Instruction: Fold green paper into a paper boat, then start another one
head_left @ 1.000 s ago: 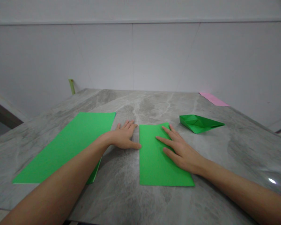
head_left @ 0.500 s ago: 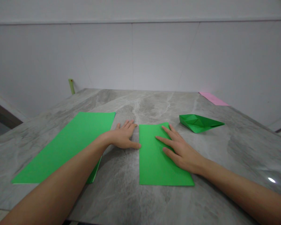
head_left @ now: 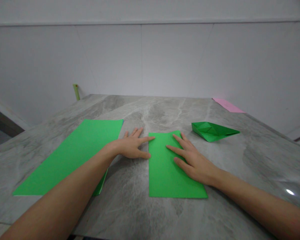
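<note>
A green sheet of paper [head_left: 162, 176], its far edge slightly raised, lies in front of me on the grey marbled table [head_left: 130, 213]. My right hand [head_left: 187, 155] rests flat on its right half with fingers spread. At the left edge of the sheet is my left hand [head_left: 132, 145], open, its thumb touching the edge and its index finger reaching over the far left corner. Nothing is gripped by either hand. A stack of green paper [head_left: 72, 156] lies to the left, partly covered by my left forearm.
A folded green paper boat [head_left: 212, 130] stands beyond my right hand. Pink paper [head_left: 228, 105] lies at the far right edge of the table, near the white wall [head_left: 165, 60]. Behind the far left edge, a yellow-green strip [head_left: 76, 91] sticks up.
My left index finger has stretched out to the right, away from the other fingers and onto the sheet's far left corner. My right hand and the papers have stayed put.
</note>
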Demonstrator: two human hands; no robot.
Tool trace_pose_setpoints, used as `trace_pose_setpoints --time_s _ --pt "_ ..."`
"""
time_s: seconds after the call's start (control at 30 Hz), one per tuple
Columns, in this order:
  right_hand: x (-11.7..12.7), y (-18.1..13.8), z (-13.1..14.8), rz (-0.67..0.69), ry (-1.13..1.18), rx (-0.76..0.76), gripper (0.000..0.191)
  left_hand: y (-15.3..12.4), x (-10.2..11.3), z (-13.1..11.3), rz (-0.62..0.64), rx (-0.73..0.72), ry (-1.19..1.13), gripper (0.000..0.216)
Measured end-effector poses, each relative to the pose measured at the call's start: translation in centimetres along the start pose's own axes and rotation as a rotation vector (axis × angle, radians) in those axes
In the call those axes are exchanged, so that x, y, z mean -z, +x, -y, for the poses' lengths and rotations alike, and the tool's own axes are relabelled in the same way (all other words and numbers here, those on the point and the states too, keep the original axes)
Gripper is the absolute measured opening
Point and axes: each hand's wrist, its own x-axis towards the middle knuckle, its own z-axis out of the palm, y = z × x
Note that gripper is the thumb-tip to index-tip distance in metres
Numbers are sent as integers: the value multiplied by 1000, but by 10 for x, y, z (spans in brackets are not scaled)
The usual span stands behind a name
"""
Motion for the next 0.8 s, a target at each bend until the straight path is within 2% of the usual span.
trace_pose_setpoints --time_s 0.43,0.57,0.67,0.8 --pt "2 0 6 17 -40 -15 50 -1 1 -1 -17 15 -8 89" --pt "1 1 6 13 -49 -16 51 -1 -2 -10 -64 -4 24 85" --pt "1 0 6 14 -62 -18 51 -1 -10 -29 -182 -133 103 82" --pt "1 0 7 23 -76 -22 55 1 -26 -52 -181 -307 121 94"
